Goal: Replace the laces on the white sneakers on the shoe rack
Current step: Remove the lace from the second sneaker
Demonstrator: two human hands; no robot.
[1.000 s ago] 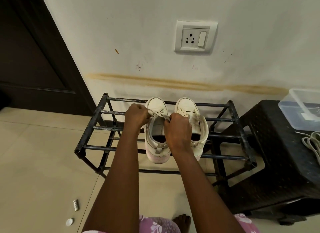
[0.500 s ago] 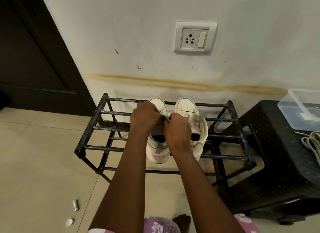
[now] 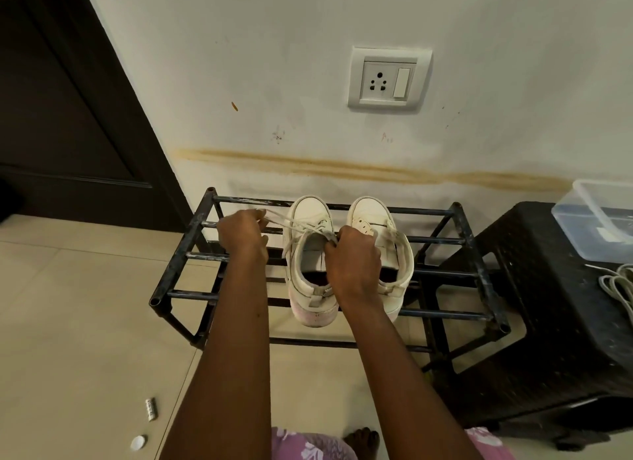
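1. Hands apart, each one clamped on the same lace: the left hand (image 3: 245,235) has its fingers curled round the white lace (image 3: 291,224), holding it out to the left of the shoes, above the rear bars of the shoe rack (image 3: 185,254).
2. The right hand (image 3: 354,259) pinches the lace at the top of the left sneaker (image 3: 310,209), just by the tongue, and its wrist lies over the gap between the two shoes.
3. The lace runs taut from the left hand across the upper eyelets of that sneaker to the right hand's fingertips.
4. The left sneaker and the right sneaker (image 3: 371,213) stand side by side on the top tier of the black metal rack, toes toward the wall and heels toward the person.
5. The rack sits against a white wall with a brownish streak (image 3: 342,168), below a socket plate (image 3: 388,77); a dark door (image 3: 51,117) is at the left.
6. A black stool (image 3: 548,322) just right of the rack carries a clear plastic container (image 3: 596,220) and a coil of white cord (image 3: 616,285).
7. On the tiled floor at lower left lie a small cylinder (image 3: 150,409) and a round white cap (image 3: 138,442); a bare foot (image 3: 363,440) shows at the bottom edge.
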